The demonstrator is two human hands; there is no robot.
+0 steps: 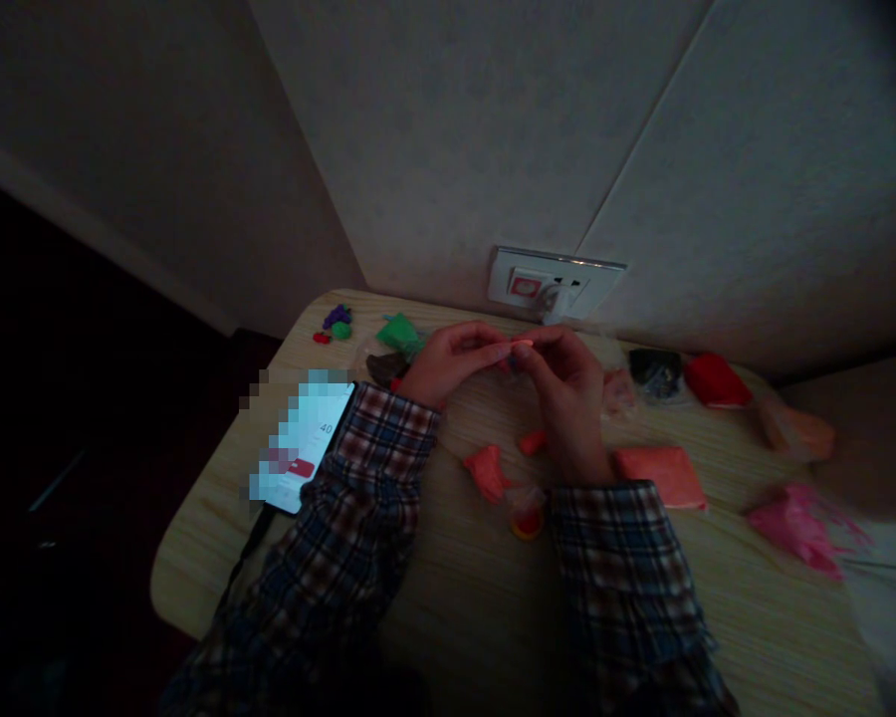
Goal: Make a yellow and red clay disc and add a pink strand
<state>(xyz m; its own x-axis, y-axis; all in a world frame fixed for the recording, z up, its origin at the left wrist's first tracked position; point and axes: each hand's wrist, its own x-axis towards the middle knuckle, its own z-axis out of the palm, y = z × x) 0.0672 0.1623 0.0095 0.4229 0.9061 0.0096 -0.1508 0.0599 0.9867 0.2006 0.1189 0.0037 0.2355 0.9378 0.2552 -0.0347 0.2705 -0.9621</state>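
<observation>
Above the back of the table, my left hand [448, 363] and my right hand [573, 398] meet with fingertips pinched together. Between them is a small piece of coral-orange modelling clay [523, 344], mostly covered by the fingers. Both hands appear to grip it. Below them lie a torn lump of coral clay [485, 471] and a smaller orange-red piece [532, 441], partly hidden by my right hand. A small round thing with a yellow rim and red middle [527, 522] sits near my right cuff. Beside my right wrist is a flat coral clay packet [664, 476].
Small clay grapes [336, 317], a green piece [341, 332] and a red piece [321, 339] lie at the back left. A lit phone [310, 443] rests left. Green [398, 332], black [655, 370], red [717, 380], orange [798, 430] and pink [795, 520] packets surround my hands. Behind is a wall socket [557, 281].
</observation>
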